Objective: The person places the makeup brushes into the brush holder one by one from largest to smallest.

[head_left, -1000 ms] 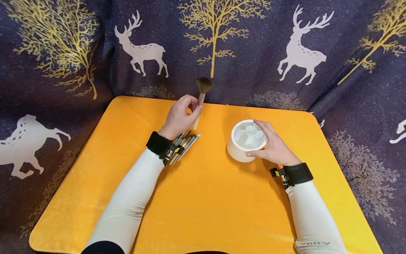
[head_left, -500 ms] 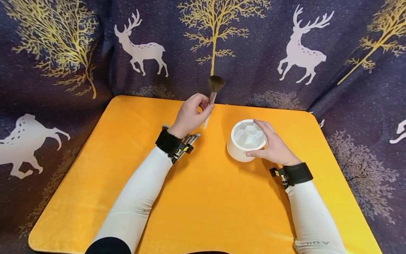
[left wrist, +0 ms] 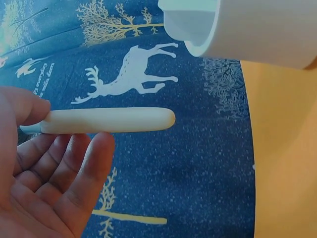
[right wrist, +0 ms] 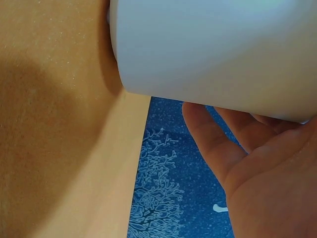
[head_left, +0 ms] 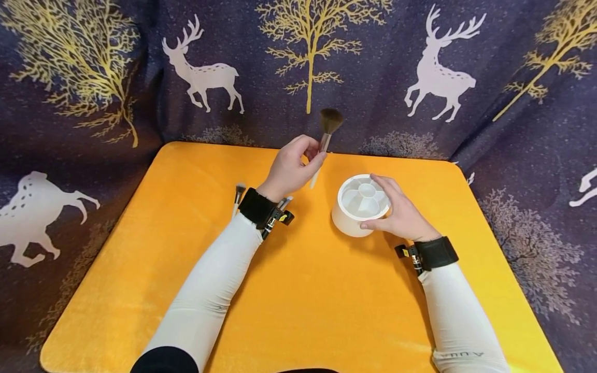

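My left hand (head_left: pixel 295 165) pinches a makeup brush (head_left: pixel 325 142) by its handle, the fluffy dark bristles pointing up. In the left wrist view the pale, rounded handle end (left wrist: pixel 114 120) sticks out past the thumb and fingers, toward the white holder. Around the rim and side of that round white brush holder (head_left: pixel 349 220) my right hand (head_left: pixel 401 212) curls its fingers and thumb. Divided compartments with a ring in the middle show inside the holder. Seen from the right wrist, the fingers (right wrist: pixel 208 136) lie along the smooth wall of the holder, which stands on the table.
Several smaller makeup brushes lie on the yellow-orange table (head_left: pixel 298 290) under my left wrist, mostly hidden; one dark-tipped brush (head_left: pixel 239 192) shows left of the wristband. A dark curtain (head_left: pixel 364 77) with printed deer and trees hangs behind the table's far edge.
My left hand has carried the makeup brush rightward, nearer the white holder. More of the dark-tipped brush on the table has come into sight. The right hand keeps its hold.
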`<act>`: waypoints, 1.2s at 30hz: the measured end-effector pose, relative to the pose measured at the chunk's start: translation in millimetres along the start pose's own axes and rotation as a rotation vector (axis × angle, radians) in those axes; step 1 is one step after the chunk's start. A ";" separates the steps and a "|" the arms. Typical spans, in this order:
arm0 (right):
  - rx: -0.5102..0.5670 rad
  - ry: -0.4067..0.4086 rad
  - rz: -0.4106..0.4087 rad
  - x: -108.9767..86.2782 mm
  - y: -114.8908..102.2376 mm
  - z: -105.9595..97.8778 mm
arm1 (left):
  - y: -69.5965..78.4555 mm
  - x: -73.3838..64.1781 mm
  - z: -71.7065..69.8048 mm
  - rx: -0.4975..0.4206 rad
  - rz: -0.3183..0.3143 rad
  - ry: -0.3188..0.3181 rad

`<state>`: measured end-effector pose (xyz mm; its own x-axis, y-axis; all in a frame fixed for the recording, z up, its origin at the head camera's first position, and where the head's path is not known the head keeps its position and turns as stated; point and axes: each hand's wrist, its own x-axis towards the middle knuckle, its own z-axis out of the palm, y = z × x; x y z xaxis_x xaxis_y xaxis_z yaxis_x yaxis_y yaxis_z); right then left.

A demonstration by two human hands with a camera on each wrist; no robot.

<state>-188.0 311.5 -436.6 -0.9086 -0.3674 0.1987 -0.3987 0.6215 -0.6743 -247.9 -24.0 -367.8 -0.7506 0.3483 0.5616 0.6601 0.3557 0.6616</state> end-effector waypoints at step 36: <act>0.008 -0.021 -0.018 0.4 0.0 -2.8 | 22.1 25.5 56.5 -0.030 0.164 -0.045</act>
<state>-188.8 313.2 -434.5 -0.8983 -0.3933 0.1957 -0.4140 0.6091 -0.6764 -250.8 41.7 -366.9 -0.6300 0.4380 0.6412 0.7721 0.2648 0.5777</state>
